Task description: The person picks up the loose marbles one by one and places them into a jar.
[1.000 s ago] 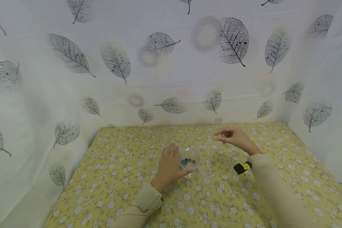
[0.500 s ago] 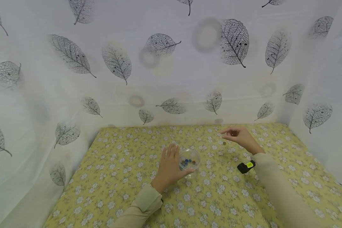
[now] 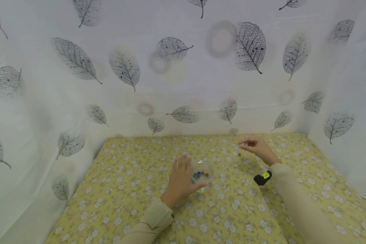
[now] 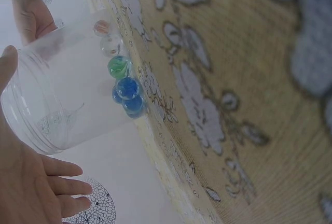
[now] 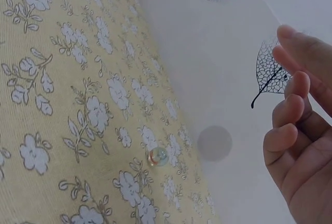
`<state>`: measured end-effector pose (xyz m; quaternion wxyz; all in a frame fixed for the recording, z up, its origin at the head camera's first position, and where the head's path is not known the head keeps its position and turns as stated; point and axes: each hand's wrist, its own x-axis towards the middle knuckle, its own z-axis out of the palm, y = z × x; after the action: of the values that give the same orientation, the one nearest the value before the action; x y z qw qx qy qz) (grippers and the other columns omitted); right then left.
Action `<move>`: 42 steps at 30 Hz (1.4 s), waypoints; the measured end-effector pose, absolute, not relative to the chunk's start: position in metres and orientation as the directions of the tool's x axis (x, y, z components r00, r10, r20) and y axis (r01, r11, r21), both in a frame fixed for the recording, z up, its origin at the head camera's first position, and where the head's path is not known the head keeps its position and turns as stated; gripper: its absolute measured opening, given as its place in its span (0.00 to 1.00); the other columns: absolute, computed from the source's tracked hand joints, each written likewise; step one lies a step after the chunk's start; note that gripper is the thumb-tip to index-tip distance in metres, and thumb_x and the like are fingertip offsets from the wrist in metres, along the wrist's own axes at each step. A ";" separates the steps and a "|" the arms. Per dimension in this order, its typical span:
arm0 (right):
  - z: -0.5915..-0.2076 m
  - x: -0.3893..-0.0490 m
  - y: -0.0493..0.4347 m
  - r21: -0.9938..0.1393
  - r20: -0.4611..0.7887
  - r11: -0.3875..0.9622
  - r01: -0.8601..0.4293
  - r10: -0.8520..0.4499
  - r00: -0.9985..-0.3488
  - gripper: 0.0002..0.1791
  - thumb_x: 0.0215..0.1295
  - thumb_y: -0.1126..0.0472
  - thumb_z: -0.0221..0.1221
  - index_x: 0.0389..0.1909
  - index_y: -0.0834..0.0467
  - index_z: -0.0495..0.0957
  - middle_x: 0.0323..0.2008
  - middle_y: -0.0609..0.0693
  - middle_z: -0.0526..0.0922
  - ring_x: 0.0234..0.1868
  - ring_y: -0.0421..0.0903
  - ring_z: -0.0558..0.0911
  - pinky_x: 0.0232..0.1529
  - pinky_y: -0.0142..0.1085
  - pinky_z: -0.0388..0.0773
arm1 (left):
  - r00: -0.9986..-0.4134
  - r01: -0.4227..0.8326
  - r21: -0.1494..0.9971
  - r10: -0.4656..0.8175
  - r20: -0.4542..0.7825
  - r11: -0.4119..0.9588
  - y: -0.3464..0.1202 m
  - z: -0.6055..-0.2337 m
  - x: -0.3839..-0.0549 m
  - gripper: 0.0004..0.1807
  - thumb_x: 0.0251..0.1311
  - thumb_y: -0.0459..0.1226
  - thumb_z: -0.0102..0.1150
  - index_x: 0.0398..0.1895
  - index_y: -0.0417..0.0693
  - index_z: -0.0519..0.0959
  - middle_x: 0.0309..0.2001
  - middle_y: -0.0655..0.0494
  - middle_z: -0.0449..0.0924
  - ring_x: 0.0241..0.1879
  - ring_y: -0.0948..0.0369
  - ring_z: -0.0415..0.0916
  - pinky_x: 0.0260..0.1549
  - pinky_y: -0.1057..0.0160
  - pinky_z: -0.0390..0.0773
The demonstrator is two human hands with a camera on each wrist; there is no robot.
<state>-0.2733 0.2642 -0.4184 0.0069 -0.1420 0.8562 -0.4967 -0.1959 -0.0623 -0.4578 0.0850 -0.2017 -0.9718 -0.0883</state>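
Note:
A clear plastic jar stands upright on the flowered cloth, with several glass marbles at its bottom: blue, green, clear and reddish. My left hand lies along the jar's left side with straight fingers, its thumb stretched across the near side by the rim. To the right of the jar, my right hand hovers above the cloth, fingers loosely bent and thumb close to the index finger; nothing shows between them. A single clear marble with coloured swirls lies on the cloth below and apart from the right fingertips.
A yellow cloth with white flowers covers the table. White curtains printed with dark leaf skeletons hang behind it and at both sides. A black wrist device with a yellow label sits at my right cuff.
My right hand has shifted a little to the right, and the single marble beneath it has come into plain view. The left hand and the jar have stayed in place.

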 end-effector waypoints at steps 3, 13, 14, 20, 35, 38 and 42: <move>-0.414 -0.269 0.262 -0.855 0.107 0.473 -0.212 -0.238 -0.965 0.17 0.65 0.60 0.58 0.49 0.69 0.78 0.31 0.59 0.75 0.27 0.38 0.72 0.32 0.33 0.73 | -0.906 0.405 0.141 0.375 0.198 0.903 -0.062 -0.457 -0.196 0.60 0.48 0.73 0.48 0.72 0.37 0.52 0.73 0.41 0.49 0.73 0.47 0.47 0.71 0.45 0.50; -0.429 -0.280 0.270 -0.869 0.092 0.456 -0.191 -0.230 -0.969 0.18 0.65 0.61 0.58 0.49 0.71 0.77 0.28 0.49 0.76 0.25 0.38 0.72 0.29 0.37 0.72 | -0.903 0.407 0.129 0.377 0.208 0.904 -0.061 -0.459 -0.196 0.60 0.48 0.73 0.47 0.72 0.36 0.53 0.73 0.40 0.51 0.73 0.46 0.48 0.71 0.44 0.51; -0.433 -0.282 0.272 -0.873 0.085 0.452 -0.184 -0.231 -0.969 0.19 0.65 0.60 0.58 0.49 0.70 0.77 0.28 0.49 0.77 0.25 0.40 0.72 0.28 0.38 0.71 | -0.902 0.409 0.131 0.379 0.209 0.903 -0.061 -0.460 -0.196 0.60 0.48 0.73 0.48 0.72 0.36 0.53 0.73 0.40 0.51 0.73 0.46 0.48 0.71 0.44 0.51; -0.452 -0.295 0.284 -0.869 0.053 0.472 -0.149 -0.210 -0.976 0.23 0.63 0.51 0.60 0.50 0.66 0.78 0.32 0.57 0.77 0.31 0.53 0.73 0.31 0.43 0.71 | -0.896 0.418 0.118 0.387 0.217 0.901 -0.061 -0.461 -0.198 0.60 0.49 0.73 0.47 0.72 0.36 0.52 0.73 0.39 0.51 0.73 0.46 0.48 0.70 0.44 0.51; -0.447 -0.291 0.276 -0.862 0.053 0.484 -0.148 -0.205 -0.977 0.18 0.64 0.61 0.59 0.49 0.71 0.77 0.32 0.66 0.75 0.28 0.57 0.71 0.27 0.44 0.69 | -0.901 0.411 0.138 0.378 0.213 0.901 -0.061 -0.460 -0.199 0.59 0.49 0.72 0.49 0.72 0.36 0.53 0.73 0.40 0.50 0.73 0.46 0.48 0.71 0.44 0.50; -0.453 -0.295 0.278 -0.858 0.051 0.492 -0.149 -0.206 -0.977 0.18 0.64 0.61 0.59 0.49 0.70 0.77 0.31 0.63 0.76 0.29 0.57 0.72 0.27 0.43 0.71 | -0.900 0.413 0.142 0.379 0.215 0.900 -0.062 -0.461 -0.199 0.60 0.49 0.72 0.49 0.72 0.36 0.53 0.73 0.40 0.50 0.73 0.46 0.48 0.71 0.44 0.49; -0.471 -0.305 0.286 -0.848 0.043 0.508 -0.148 -0.212 -0.976 0.20 0.63 0.57 0.61 0.50 0.67 0.78 0.30 0.54 0.77 0.30 0.51 0.75 0.29 0.37 0.74 | -0.900 0.415 0.153 0.381 0.211 0.897 -0.062 -0.462 -0.199 0.60 0.49 0.72 0.48 0.72 0.36 0.52 0.73 0.40 0.49 0.73 0.46 0.47 0.71 0.44 0.49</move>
<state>-0.3047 0.2861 -0.4705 0.0331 -0.1035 0.8678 -0.4850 -0.1993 -0.0621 -0.4618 0.0879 -0.2051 -0.9699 -0.0974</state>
